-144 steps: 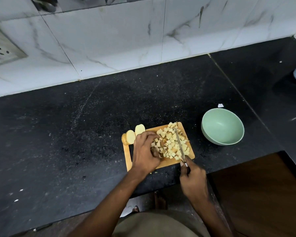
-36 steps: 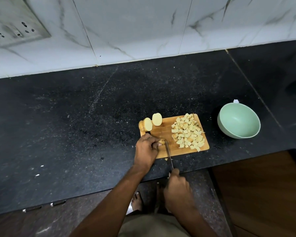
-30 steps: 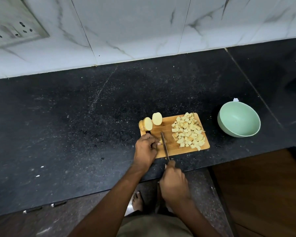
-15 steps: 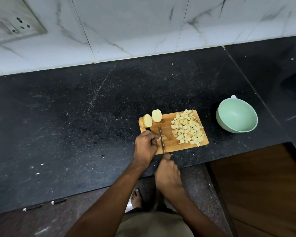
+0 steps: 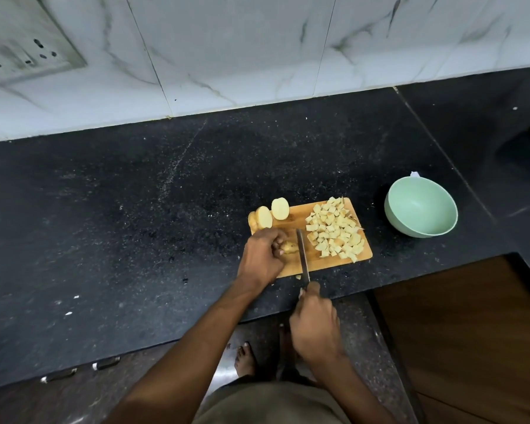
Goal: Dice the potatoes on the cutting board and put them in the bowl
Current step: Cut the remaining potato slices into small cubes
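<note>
Lying on the cutting board point(image 5: 318, 261), a potato piece point(image 5: 289, 247) is pinched by the curled fingers of the left hand point(image 5: 262, 258). Just beside it, a knife point(image 5: 302, 254) is gripped by the right hand point(image 5: 315, 322). Diced potato point(image 5: 335, 231) is heaped farther along the board, toward the bowl point(image 5: 421, 207).

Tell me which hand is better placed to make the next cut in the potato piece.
The right hand: it grips the knife, whose blade lies just right of the potato piece. The left hand is holding that piece on the cutting board.
</note>
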